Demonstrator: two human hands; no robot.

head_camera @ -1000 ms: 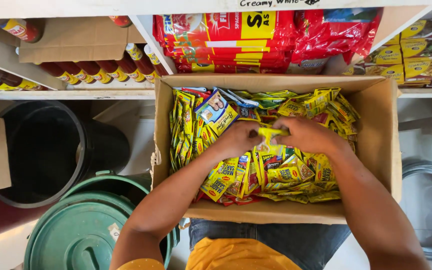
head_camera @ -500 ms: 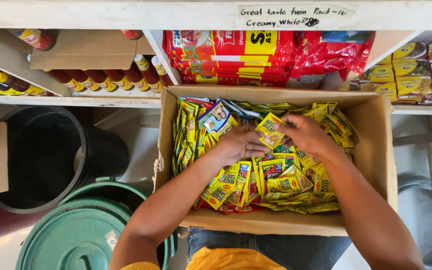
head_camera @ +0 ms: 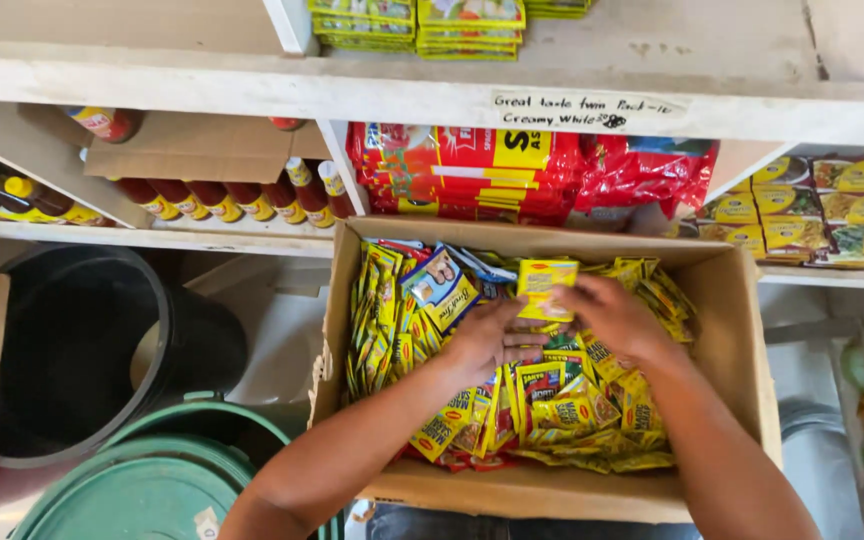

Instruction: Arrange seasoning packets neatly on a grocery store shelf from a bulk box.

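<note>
An open cardboard box (head_camera: 742, 340) rests on my lap, packed with several small yellow and red seasoning sachets (head_camera: 562, 410). Both hands are inside it. My right hand (head_camera: 617, 320) pinches a strip of yellow sachets (head_camera: 546, 285) and lifts its top edge above the pile. Beside it, my left hand (head_camera: 487, 340) has its fingers curled around the lower part of the same strip. A blue and white packet (head_camera: 439, 285) lies at the back left of the box.
White shelves (head_camera: 252, 95) stand behind the box with red packets (head_camera: 512, 170), a row of sauce bottles (head_camera: 212, 195) and yellow-green packets (head_camera: 812, 215). A black bin (head_camera: 72, 340) and a green lidded bucket (head_camera: 142, 490) sit at the left.
Both hands have lifted the strip of yellow sachets higher out of the pile. The camera has tilted up, showing more of the upper shelf.
</note>
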